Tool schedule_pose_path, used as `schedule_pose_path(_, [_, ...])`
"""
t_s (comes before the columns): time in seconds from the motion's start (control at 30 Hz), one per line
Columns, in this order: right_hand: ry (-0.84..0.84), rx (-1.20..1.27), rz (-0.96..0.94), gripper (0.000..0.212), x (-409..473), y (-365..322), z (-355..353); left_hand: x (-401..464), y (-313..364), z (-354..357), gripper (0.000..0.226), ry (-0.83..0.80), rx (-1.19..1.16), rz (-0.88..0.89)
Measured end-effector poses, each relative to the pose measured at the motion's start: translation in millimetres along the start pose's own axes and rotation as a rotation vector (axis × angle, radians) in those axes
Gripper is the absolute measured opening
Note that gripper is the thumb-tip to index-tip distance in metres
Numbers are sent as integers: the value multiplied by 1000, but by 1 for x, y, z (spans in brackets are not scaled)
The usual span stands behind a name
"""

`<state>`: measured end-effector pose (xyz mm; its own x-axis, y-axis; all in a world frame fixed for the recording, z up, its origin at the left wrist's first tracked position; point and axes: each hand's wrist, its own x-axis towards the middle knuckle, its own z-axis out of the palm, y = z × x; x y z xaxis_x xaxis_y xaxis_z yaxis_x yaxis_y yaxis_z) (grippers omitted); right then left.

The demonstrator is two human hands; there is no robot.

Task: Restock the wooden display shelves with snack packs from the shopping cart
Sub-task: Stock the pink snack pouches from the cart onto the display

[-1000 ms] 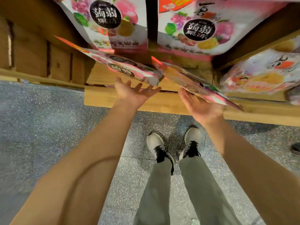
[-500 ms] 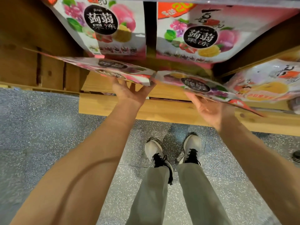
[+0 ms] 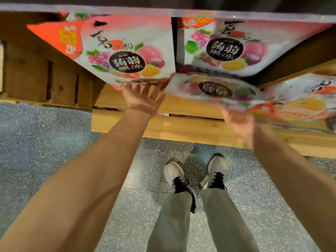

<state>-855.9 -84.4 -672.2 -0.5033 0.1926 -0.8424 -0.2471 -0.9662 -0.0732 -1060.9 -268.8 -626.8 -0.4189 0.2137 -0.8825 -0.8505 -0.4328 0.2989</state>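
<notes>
A pink and white fruit-jelly snack pack (image 3: 125,57) stands tilted upright on the wooden display shelf (image 3: 181,124). My left hand (image 3: 143,100) presses its bottom edge with straight fingers. A second pack (image 3: 214,88) lies nearly flat and blurred, resting on the palm-up fingers of my right hand (image 3: 238,120). Behind it another pack of the same kind (image 3: 227,50) stands on the shelf. The shopping cart is out of view.
An orange-fruit pack (image 3: 305,100) lies at the right on the shelf. A darker wooden crate wall (image 3: 36,75) is at the left. Speckled grey floor (image 3: 45,142) and my two shoes are below the shelf's front board.
My left hand has tipped its pack from flat to upright against the shelf. My right hand has carried its pack further up and inward, still lying flat.
</notes>
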Motion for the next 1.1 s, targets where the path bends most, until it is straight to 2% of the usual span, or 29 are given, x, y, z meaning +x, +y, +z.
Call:
schedule_pose_path(0.03, [-23,-71,13,98,0,0,8,2,2,-3,50,4,11,19])
schedule_pose_path(0.1, [-13,-259,-46,64,-17,2,35,4,7,-6,48,36,47,52])
schedule_pose_path(0.17, [84,-176,-33,47,-37,-5,61,6,13,-2,46,52,72,71])
schedule_pose_path(0.23, [154,-25,-95,56,-50,-1,76,6,19,3,44,46,79,88])
schedule_pose_path(0.4, [121,152,-33,74,-36,10,55,1,29,-1,40,23,144,86])
schedule_pose_path(0.53, [222,-58,-195,47,-47,33,56,-12,24,-5,50,8,215,64])
schedule_pose_path(0.67, [237,-293,-212,27,-64,48,51,-42,5,1,44,20,354,54])
schedule_pose_path(0.8, [295,-717,-492,30,-98,60,49,-87,-20,-2,44,5,735,139])
schedule_pose_path(0.87, [251,-904,-602,29,-117,66,48,-111,-26,-6,38,42,772,256])
schedule_pose_path(0.97, [219,-1000,-672,30,-158,70,52,-160,-29,-6,23,46,755,433])
schedule_pose_path(1.03, [161,-1052,-747,35,-192,69,55,-198,-32,0,13,-29,779,511])
schedule_pose_path(1.1, [109,-1093,-813,37,-231,63,59,-239,-39,9,12,-127,841,573])
